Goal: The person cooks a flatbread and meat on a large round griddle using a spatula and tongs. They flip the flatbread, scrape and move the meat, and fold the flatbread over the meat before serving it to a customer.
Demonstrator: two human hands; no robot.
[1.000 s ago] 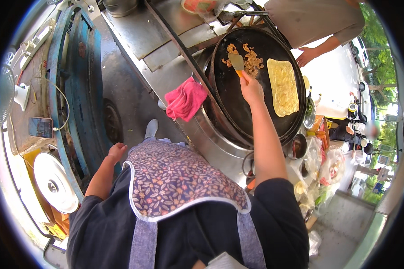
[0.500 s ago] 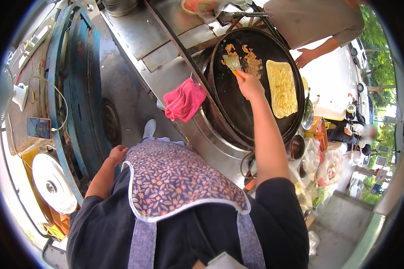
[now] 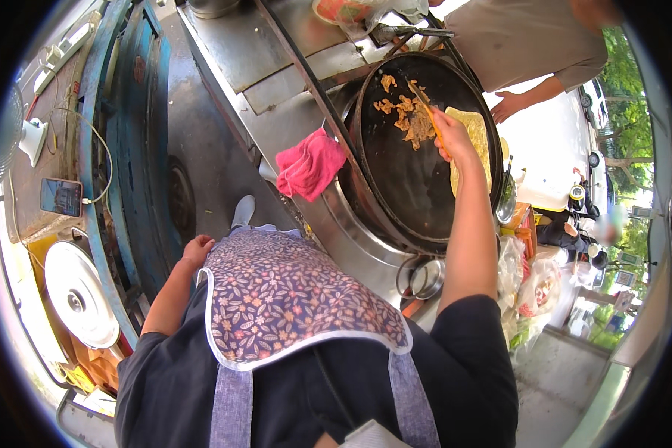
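My right hand grips the orange handle of a scraper over a round black griddle. Its blade is turned nearly edge-on and touches the chopped brown cooked pieces, which look like meat, on the griddle's far part. To the right lies a flat yellow pancake, partly hidden behind my right hand and forearm. My left hand hangs low at my left side, near the blue cart frame. Its fingers are loosely bent, and nothing shows in them.
A pink cloth hangs on the metal bar left of the griddle. Metal cups stand at its near edge. Plastic bags lie to the right. Across the griddle, another person's hand is close to its rim. A blue cart stands at left.
My right hand has moved right with the scraper, and the blade has turned from flat to edge-on. The brown pieces are spread differently. My forearm now covers part of the pancake.
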